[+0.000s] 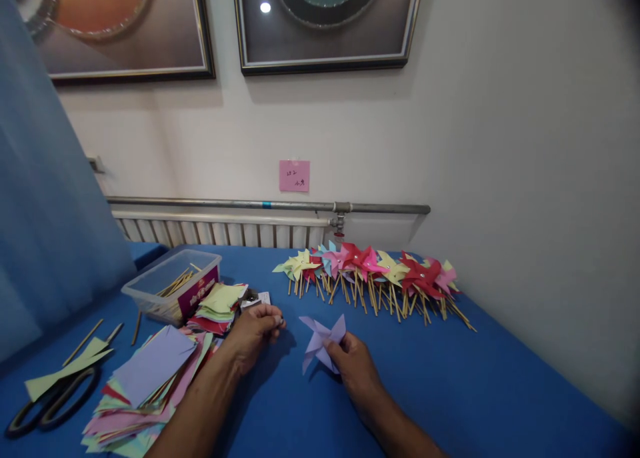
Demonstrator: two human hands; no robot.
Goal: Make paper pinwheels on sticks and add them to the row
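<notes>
My right hand (353, 365) pinches a folded lavender paper pinwheel (320, 341) just above the blue tablecloth (450, 391). My left hand (253, 335) sits a short way to its left, fingers closed around something small and dark that I cannot make out. Behind the hands lies a row of finished pinwheels on wooden sticks (373, 275), red, pink, yellow and light blue.
Left of my left hand lie stacks of coloured paper squares (150, 378) and cut sheets (217, 306). A clear plastic box with wooden sticks (173, 286) stands behind them. Black scissors (47, 408) rest near the left edge. A radiator and pipe run along the wall.
</notes>
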